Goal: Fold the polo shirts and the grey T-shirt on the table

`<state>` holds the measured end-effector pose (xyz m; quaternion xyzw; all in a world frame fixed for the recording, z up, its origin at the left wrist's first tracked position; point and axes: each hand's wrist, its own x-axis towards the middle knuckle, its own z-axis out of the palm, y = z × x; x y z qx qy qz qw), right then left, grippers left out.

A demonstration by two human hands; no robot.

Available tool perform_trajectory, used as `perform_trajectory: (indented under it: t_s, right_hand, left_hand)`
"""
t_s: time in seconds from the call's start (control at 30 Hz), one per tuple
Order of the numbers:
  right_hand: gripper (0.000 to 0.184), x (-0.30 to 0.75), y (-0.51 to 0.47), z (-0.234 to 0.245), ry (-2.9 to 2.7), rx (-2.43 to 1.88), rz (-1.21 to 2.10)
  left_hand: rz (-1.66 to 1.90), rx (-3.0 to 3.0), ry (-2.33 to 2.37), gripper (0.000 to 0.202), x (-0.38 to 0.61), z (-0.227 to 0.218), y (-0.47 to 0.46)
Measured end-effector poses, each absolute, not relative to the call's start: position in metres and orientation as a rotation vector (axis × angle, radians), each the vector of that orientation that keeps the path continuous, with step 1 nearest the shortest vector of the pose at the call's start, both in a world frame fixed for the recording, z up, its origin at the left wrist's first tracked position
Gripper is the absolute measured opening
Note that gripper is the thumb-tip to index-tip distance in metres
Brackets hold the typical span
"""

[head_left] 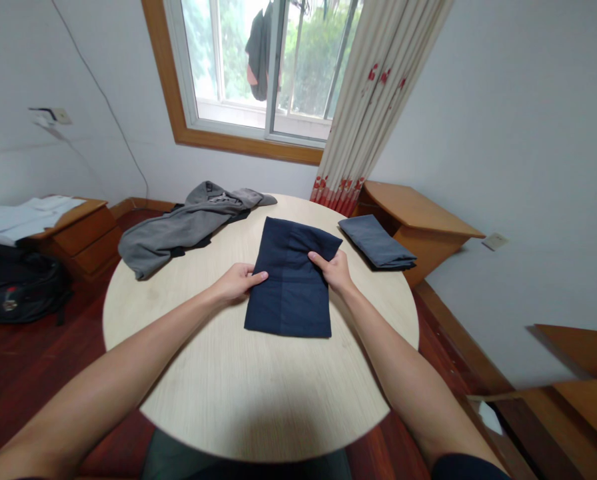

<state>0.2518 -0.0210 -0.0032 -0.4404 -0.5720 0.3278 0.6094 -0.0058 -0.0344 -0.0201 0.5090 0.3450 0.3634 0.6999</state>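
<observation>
A dark navy folded garment [291,287], roughly rectangular, is held over the middle of the round table [203,393]. My left hand [237,281] pinches its left edge, thumb on top and fingers underneath. At the upper right side, my right hand [334,268] grips the cloth the same way, and the fabric wrinkles near that thumb. A grey-blue folded garment [377,241] lies to the right of my right hand. Beyond my left hand, a crumpled grey garment [178,230] with some black cloth under it spreads along the table's far left edge.
Behind the table are a window [258,80] and a long curtain [373,100]. A wooden desk [423,213] stands close at the right. On the left are a drawer cabinet [86,240] with papers and a black backpack [18,283] against it.
</observation>
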Motion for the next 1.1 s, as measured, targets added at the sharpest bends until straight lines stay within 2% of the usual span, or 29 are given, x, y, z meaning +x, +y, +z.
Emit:
perform_trajectory:
  t_s: [0.17, 0.33, 0.5, 0.63, 0.7, 0.77, 0.8, 0.93, 1.03, 1.1]
  right_hand:
    - [0.053, 0.270, -0.025, 0.012, -1.311, -1.043, 0.605]
    - [0.052, 0.328, -0.024, 0.052, -1.378, -1.094, 0.376]
    - [0.054, 0.418, 0.019, 0.127, -1.475, -1.242, 0.091]
    - [0.068, 0.474, 0.069, 0.171, -1.480, -1.524, -0.138]
    - [0.086, 0.484, 0.085, 0.163, -1.448, -1.778, -0.174]
    - [0.105, 0.482, 0.092, 0.134, -1.409, -2.075, -0.089]
    - [0.105, 0.478, 0.092, 0.115, -1.443, -2.177, -0.013]
    - [0.075, 0.455, 0.078, 0.046, -1.678, -2.396, 0.219]
    - [0.061, 0.435, 0.062, 0.031, -1.673, -2.421, 0.045]
    - [0.055, 0.414, 0.052, 0.033, -1.685, -2.334, -0.103]
  left_hand:
    - [0.658, 1.196, 0.685, 0.055, 0.007, -0.025, -0.048]
    - [0.550, 1.339, 0.695, 0.057, 0.063, -0.028, -0.048]
    - [0.616, 1.523, 0.634, 0.043, 0.170, 0.011, -0.011]
    - [0.801, 1.283, 0.583, 0.038, 0.260, 0.049, 0.021]
    - [0.759, 1.116, 0.658, 0.038, 0.291, 0.052, 0.027]
    - [0.649, 1.052, 0.747, 0.033, 0.306, 0.040, 0.024]
    - [0.597, 1.050, 0.773, 0.029, 0.307, 0.031, 0.019]
    - [0.434, 1.092, 0.774, 0.021, 0.271, -0.010, 0.000]
    - [0.393, 1.231, 0.728, 0.020, 0.213, -0.022, 0.004]
    - [0.513, 1.355, 0.803, 0.021, 0.166, -0.020, 0.015]
